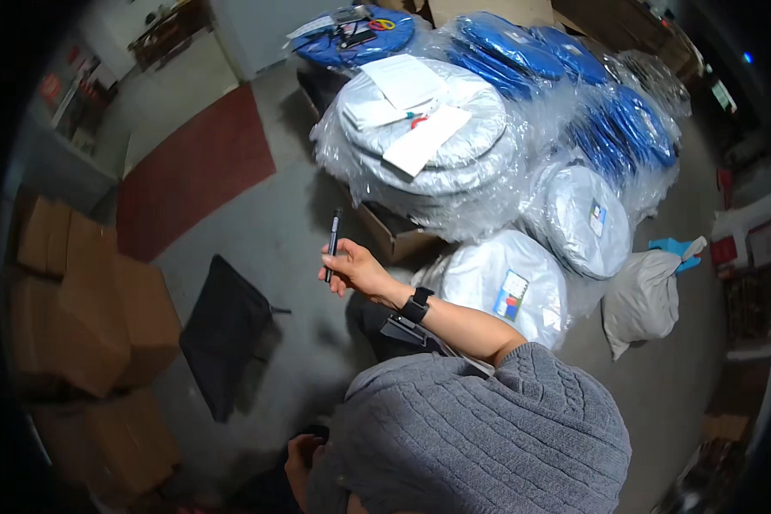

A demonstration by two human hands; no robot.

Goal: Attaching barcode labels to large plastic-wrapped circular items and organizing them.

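Stretched out to the left over the floor, my right hand (351, 267) is closed around a slim black marker pen (334, 233), held upright between thumb and fingers. A black watch (417, 304) is on that wrist, below a pushed-up grey knit sleeve (548, 385). My left hand (300, 461) is low, by the sweater's left edge, in dim light; its fingers are mostly hidden. Beyond the right hand stands a stack of round, plastic-wrapped silver-white bundles (368, 171). White papers (426, 141) and a small red-and-teal item (418, 121) lie on top.
Blue wrapped bundles (621, 128) pile up at the back right. Scissors with yellow handles (382, 26) lie on another blue one. A black flat fabric piece (224, 334) and cardboard boxes (94, 300) are left. A red mat (197, 171) lies behind; a white sack (642, 300) stands right.
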